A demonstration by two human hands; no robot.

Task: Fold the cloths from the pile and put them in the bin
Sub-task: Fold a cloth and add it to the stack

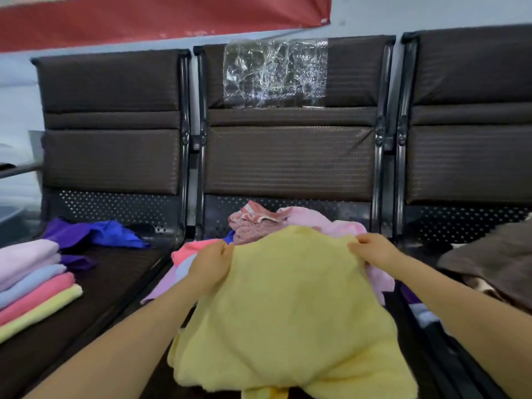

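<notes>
Head view, item one: yellow cloth [290, 306], spread over the middle seat [161, 272] at 6 o'clock. Your left hand [210, 266] pinches its far-left corner; your right hand [374, 250] pinches the far-right corner. Unfolded pile [259, 226] lies behind, 12 o'clock. Folded stack [34, 280] sits at 9 o'clock.

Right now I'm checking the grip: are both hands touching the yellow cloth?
Touching. The head view shows the left hand and the right hand each pinching the top edge of the yellow cloth, fabric bunched under the fingers.
</notes>
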